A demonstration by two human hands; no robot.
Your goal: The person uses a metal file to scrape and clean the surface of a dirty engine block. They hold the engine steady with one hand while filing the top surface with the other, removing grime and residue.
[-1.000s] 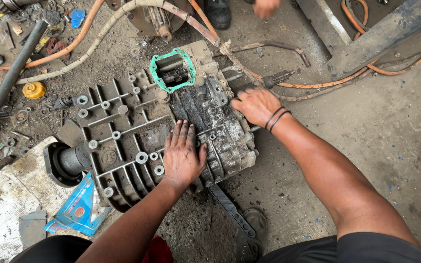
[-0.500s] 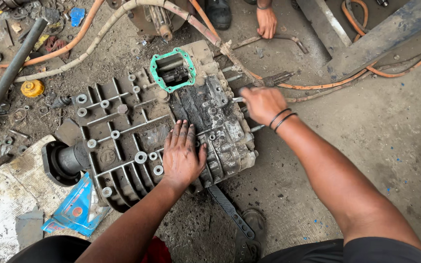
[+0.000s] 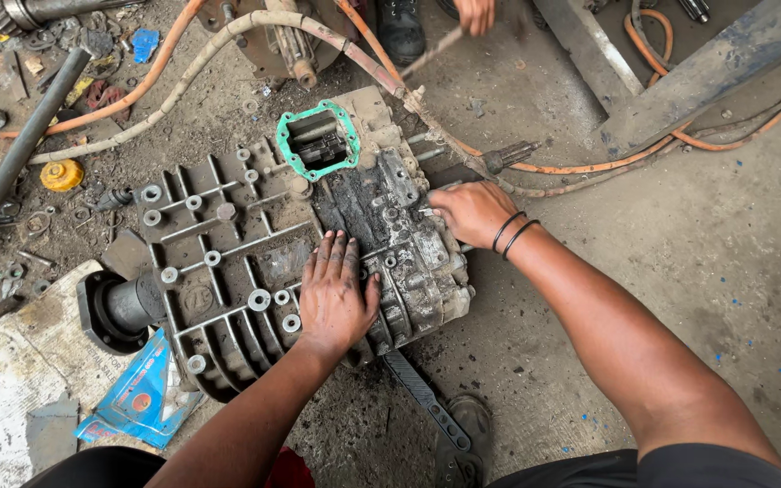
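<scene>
We kneel over a grimy ribbed gearbox casing [image 3: 255, 271] lying on the concrete floor [image 3: 680, 226] at the centre of our view. Our left hand [image 3: 336, 298] rests flat on its greasy middle, fingers [image 3: 327, 258] spread toward twelve o'clock and gripping nothing. Our right hand [image 3: 472, 212] sits at the casing's three o'clock edge, fingers curled — whether they pinch anything we cannot tell. A green gasket [image 3: 318, 140] frames an opening at twelve o'clock; another person's hand [image 3: 475, 14] shows beyond it — by orange hoses [image 3: 589, 167].
</scene>
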